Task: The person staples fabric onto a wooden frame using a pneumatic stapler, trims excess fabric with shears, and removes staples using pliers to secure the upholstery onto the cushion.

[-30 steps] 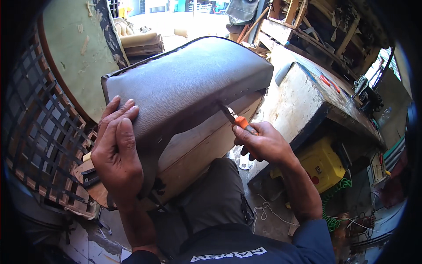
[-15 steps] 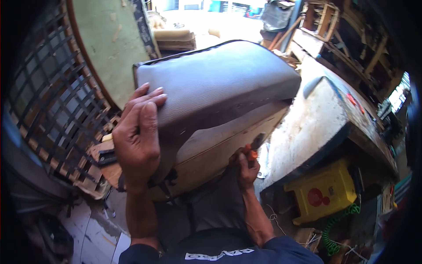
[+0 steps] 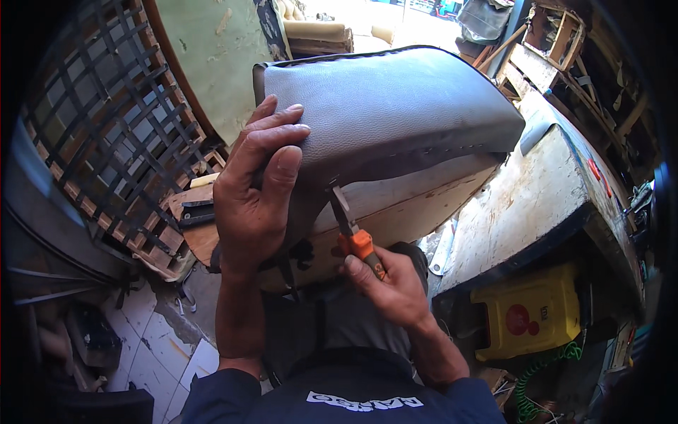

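Observation:
A seat cushion covered in grey leather-like upholstery lies tilted in front of me, its cover's lower edge hanging over a pale wooden base. My left hand leans on the cushion's near left corner, fingers stretched out and thumb apart from them. In my right hand is a pair of pliers with orange and dark handles. The jaws point up and touch or nearly touch the cover's lower edge, close to a small staple. Several more staples dot that edge to the right.
To the right stands a worn white bench, with an orange-red tool on it. A yellow machine case sits beneath, beside a coiled green hose. At left leans a frame of woven dark webbing.
My right hand has brought the pliers up and left to the cover's lower edge. The cushion and my left hand appear farther right in view as the head view shifted.

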Tool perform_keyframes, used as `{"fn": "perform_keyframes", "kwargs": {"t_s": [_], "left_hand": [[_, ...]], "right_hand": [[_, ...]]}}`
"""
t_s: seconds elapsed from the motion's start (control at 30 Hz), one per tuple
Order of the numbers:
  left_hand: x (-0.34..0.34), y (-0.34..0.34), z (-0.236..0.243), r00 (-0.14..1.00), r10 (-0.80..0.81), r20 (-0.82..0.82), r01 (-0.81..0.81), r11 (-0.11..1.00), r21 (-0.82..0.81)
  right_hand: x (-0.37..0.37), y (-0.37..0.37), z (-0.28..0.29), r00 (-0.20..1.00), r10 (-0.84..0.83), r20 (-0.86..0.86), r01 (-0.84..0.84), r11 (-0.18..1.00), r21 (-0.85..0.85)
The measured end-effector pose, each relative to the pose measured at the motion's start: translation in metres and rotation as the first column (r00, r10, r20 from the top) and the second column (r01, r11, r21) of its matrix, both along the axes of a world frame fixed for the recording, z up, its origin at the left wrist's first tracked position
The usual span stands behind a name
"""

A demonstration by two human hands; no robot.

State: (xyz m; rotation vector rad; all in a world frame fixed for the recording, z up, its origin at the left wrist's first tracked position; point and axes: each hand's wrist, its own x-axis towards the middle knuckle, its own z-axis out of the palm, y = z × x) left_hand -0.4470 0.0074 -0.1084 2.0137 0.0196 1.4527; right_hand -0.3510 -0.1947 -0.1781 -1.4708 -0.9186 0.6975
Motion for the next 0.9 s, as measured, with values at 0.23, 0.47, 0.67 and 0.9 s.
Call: {"fn": "perform_keyframes", "kwargs": {"t_s": [0.23, 0.47, 0.67, 0.9], "left_hand": [[-0.001, 0.001, -0.001, 0.999, -0.028, 0.024, 0.028, 1.000, 0.011], [0.000, 0.004, -0.001, 0.999, -0.017, 0.052, 0.018, 1.000, -0.021], [-0.001, 0.001, 0.001, 0.999, -0.015, 0.043, 0.015, 1.000, 0.000], [0.009, 0.002, 0.003, 0.996, 0.024, 0.089, -0.023, 1.000, -0.011]], "right_hand": [[0.003, -0.005, 0.032, 0.998, -0.030, 0.056, 0.039, 0.985, -0.166], [-0.003, 0.010, 0.037, 0.983, -0.028, 0.182, 0.066, 0.977, -0.203], [-0.009, -0.023, 0.010, 0.996, -0.094, -0.009, 0.093, 0.995, -0.046], [-0.015, -0.081, 0.008, 0.973, 0.016, 0.232, 0.001, 0.997, -0.075]]}}
